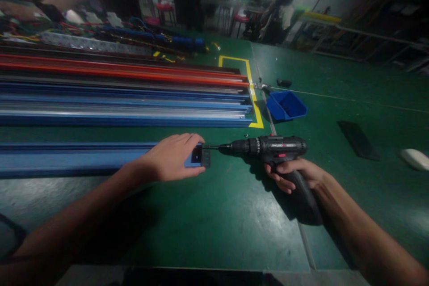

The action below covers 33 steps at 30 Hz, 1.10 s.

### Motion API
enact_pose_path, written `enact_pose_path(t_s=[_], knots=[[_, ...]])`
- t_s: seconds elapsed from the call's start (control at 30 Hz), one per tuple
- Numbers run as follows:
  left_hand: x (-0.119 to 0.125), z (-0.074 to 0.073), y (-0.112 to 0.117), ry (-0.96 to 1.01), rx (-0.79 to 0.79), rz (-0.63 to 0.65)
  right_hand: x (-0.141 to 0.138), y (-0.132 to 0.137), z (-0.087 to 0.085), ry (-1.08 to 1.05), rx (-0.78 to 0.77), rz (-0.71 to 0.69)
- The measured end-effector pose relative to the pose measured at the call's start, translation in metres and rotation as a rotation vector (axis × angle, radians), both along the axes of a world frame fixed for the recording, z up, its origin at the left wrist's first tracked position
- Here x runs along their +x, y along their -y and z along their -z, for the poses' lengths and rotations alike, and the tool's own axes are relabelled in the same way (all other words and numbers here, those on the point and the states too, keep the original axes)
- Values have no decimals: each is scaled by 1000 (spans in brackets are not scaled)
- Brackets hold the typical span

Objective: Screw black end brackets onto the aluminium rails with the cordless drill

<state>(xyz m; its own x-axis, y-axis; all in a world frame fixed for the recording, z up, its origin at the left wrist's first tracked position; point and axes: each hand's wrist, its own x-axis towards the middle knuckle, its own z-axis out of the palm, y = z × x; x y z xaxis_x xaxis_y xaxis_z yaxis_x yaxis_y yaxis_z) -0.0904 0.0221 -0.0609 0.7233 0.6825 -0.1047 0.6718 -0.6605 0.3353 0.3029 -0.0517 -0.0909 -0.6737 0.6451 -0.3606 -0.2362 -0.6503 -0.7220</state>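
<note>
A long blue rail (73, 157) lies on the green floor, running in from the left. My left hand (170, 157) is wrapped over its right end, fingers curled around a dark end cap (201, 157). In my right hand (296, 175) is a black cordless drill (268, 148), gripped by the handle and pointing left. Its bit touches the end cap.
Several long red, blue and silver rails (124, 94) lie stacked beyond. A blue plastic bin (286, 106) sits by yellow floor tape (252, 94). A dark flat strip (358, 139) and a white object (414, 158) lie to the right. People work at benches in the background.
</note>
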Motion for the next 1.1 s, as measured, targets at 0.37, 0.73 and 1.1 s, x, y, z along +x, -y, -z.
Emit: enact_pose_path(t_s=[0.37,0.73,1.1], knots=[[-1,2,0,2,23,16,-2,0,-2,-8,22,-10],[-2,2,0,-6,27,21,-2,1,-3,19,1,3],[0,3,1,-47,94,11,0,0,0,-5,20,-11]])
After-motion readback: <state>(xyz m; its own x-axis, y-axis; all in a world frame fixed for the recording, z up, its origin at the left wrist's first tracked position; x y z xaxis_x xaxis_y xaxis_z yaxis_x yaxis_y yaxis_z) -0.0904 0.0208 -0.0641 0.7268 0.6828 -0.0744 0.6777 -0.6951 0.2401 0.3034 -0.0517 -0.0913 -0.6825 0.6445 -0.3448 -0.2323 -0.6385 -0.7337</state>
